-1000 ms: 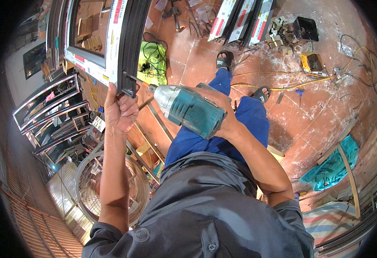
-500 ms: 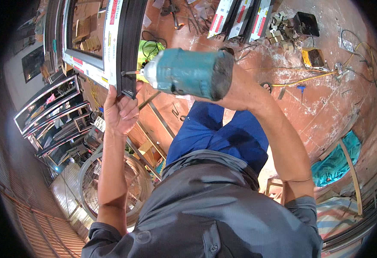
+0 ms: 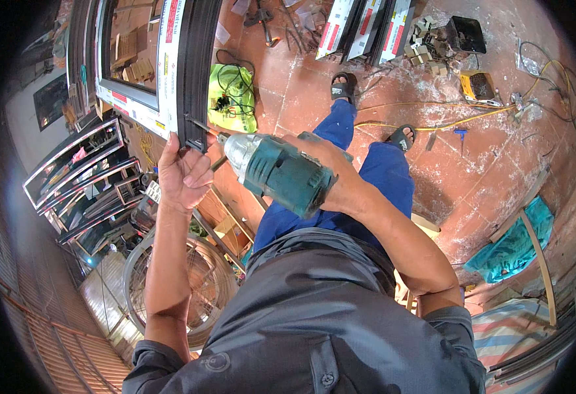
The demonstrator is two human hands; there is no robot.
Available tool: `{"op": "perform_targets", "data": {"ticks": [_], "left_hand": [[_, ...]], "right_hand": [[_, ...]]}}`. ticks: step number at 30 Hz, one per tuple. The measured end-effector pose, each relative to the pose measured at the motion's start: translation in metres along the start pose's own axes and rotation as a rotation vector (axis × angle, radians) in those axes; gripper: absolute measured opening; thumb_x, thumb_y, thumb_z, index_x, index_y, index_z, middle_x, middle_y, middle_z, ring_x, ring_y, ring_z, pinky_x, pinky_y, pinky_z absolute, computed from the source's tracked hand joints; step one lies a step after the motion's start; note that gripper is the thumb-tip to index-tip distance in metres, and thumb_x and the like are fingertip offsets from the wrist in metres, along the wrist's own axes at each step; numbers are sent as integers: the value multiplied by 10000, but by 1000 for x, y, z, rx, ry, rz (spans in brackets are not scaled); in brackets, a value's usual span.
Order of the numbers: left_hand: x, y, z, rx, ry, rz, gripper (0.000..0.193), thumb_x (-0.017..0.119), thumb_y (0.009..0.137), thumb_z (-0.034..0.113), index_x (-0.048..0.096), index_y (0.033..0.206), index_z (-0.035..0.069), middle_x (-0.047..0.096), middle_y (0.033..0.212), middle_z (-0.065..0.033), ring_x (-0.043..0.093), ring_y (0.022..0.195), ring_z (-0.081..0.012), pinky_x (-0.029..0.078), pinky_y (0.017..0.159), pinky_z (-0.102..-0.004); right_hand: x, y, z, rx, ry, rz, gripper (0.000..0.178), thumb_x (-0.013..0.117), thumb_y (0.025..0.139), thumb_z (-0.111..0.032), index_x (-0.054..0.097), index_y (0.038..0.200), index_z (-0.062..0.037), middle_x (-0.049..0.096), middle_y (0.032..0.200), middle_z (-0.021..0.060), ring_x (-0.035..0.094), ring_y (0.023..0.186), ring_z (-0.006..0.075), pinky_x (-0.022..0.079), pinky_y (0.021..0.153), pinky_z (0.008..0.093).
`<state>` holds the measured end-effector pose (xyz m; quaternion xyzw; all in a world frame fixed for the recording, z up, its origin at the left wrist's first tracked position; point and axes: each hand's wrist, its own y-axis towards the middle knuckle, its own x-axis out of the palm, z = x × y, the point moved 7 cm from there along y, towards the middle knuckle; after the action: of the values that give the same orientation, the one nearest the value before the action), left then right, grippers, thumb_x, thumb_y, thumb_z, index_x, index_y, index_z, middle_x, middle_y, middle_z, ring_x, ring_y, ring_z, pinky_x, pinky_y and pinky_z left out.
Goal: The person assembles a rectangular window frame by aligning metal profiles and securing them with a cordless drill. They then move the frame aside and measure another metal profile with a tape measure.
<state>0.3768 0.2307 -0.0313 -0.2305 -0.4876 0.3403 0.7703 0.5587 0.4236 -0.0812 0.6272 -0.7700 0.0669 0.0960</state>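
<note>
A window frame [image 3: 164, 65] with white printed protective film on its face and a black grooved side stands at the upper left. My left hand [image 3: 186, 176] grips its lower end, thumb on the film side and fingers curled by a small black fitting [image 3: 196, 144]. My right hand [image 3: 334, 172] is closed around a teal cordless drill [image 3: 281, 174] with a grey metal nose. From the drill a long thin bit [image 3: 204, 126] runs to the black side of the frame, just above the fitting. Whether the tip touches is too small to tell.
A yellow-green bag [image 3: 232, 98] with a black cable lies on the tiled floor beyond the drill. Film-covered profiles [image 3: 367, 29] and a black bin [image 3: 466, 35] are farther off. Yellow cord [image 3: 459, 123] crosses the floor at right. A wheel [image 3: 133, 276] stands at lower left.
My right hand and the drill have swung down and nearer to me, so the drill now slants up toward the frame. My left hand has stayed at the frame's lower end.
</note>
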Motion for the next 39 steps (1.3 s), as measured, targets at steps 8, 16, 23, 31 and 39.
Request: {"op": "perform_targets", "data": {"ticks": [8, 16, 23, 31, 39], "left_hand": [[6, -1, 0, 32, 26, 108, 690, 508, 1094, 515, 499, 1443, -80, 695, 1270, -221, 425, 484, -110, 350, 434, -248], [2, 0, 1, 10, 4, 105, 667, 519, 1082, 543, 538, 1442, -18, 702, 1248, -210, 422, 486, -122, 342, 448, -262], [2, 1, 3, 26, 12, 104, 666, 502, 1085, 553, 530, 1452, -2, 681, 1266, -203, 410, 486, -121, 342, 458, -262], [1, 3, 5, 27, -3, 36, 674, 460, 1107, 534, 498, 1476, -29, 668, 1331, -229, 430, 498, -109, 366, 440, -242], [-1, 4, 9, 23, 25, 66, 681, 481, 1089, 569, 537, 1442, -11, 690, 1275, -188, 418, 492, -119, 346, 456, -259]], "right_hand": [[-7, 6, 0, 0, 36, -12, 635, 852, 810, -252, 637, 1382, -75, 744, 1034, 168, 709, 927, 369, 558, 841, 427], [-8, 10, -8, -108, -62, 143, 496, 830, 814, -298, 702, 1249, -96, 751, 940, 197, 719, 838, 415, 560, 737, 449], [-12, 21, -2, -105, -91, 82, 418, 808, 826, -285, 692, 1171, -79, 746, 982, 212, 720, 923, 429, 556, 764, 488], [-10, 24, 3, -100, -151, 85, 410, 803, 823, -298, 697, 1160, -88, 747, 994, 205, 713, 950, 431, 558, 781, 497], [-9, 29, 8, -139, -128, 101, 389, 787, 843, -265, 696, 1180, -92, 750, 993, 194, 714, 946, 425, 557, 787, 483]]}}
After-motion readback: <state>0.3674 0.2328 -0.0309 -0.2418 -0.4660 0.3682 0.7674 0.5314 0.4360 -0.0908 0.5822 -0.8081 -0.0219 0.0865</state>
